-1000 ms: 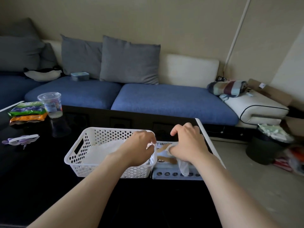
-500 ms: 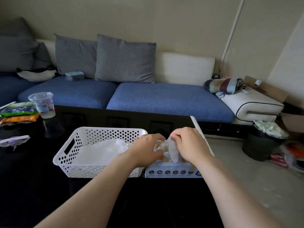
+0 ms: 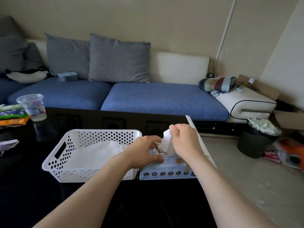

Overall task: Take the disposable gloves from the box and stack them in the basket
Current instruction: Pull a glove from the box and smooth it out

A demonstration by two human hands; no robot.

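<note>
Low at centre, the grip of our right hand (image 3: 185, 142) pinched a glove (image 3: 167, 142) half out of the box (image 3: 166, 173); we judged a slow upward pull best, our flat left hand (image 3: 144, 151) steadying the box beside the basket (image 3: 92, 176).

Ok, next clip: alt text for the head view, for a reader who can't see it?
The right hand pinches a white glove, partly out of the glove box, while the left hand rests on the box top. Beside the box on the black table, a white perforated basket holds more gloves.
</note>
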